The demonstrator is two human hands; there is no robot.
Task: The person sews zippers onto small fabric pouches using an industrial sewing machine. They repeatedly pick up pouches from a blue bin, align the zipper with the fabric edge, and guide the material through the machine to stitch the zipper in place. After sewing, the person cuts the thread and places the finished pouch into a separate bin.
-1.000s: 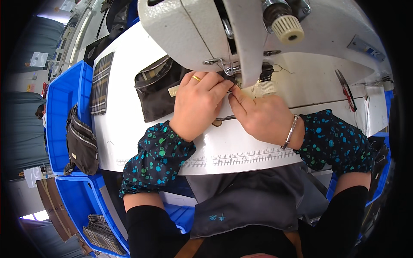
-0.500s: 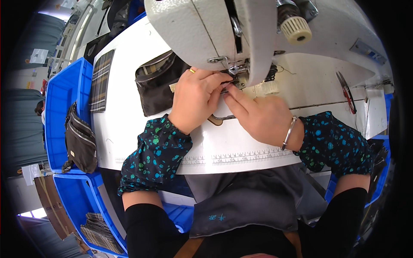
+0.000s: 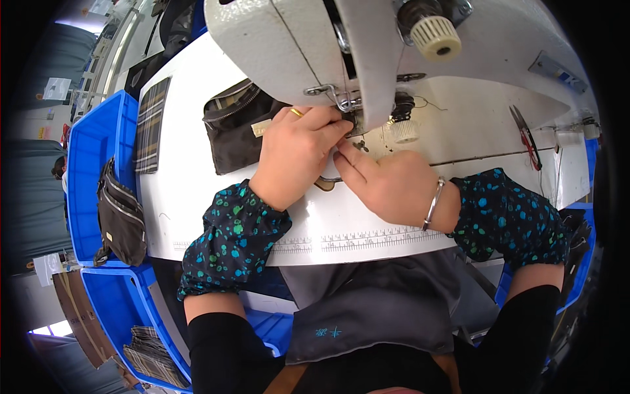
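Note:
A dark brown zippered bag (image 3: 231,146) with a plaid lining and a small pale label lies on the white table, left of the sewing machine (image 3: 295,39). My left hand (image 3: 298,150) is closed over the bag's right side, its fingertips pinched close to the presser foot (image 3: 354,105). Beside it my right hand (image 3: 392,185) has thumb and fingers drawn together just in front of the foot. What its fingertips grip is hidden. Between the hands, a dark-edged, tan-tipped piece (image 3: 326,184) peeks out on the table.
Red-handled scissors (image 3: 527,139) lie at the right. A plaid fabric piece (image 3: 151,126) sits on the table's left edge. Beyond it stand blue bins (image 3: 80,190), one with a dark bag (image 3: 121,217) over its rim, another with folded plaid pieces (image 3: 154,354). A printed ruler (image 3: 354,241) runs along the front edge.
My right fingertips have drawn slightly toward me, away from the left ones. More of the bag's pale label shows beside my left hand. The whole view has shifted a little.

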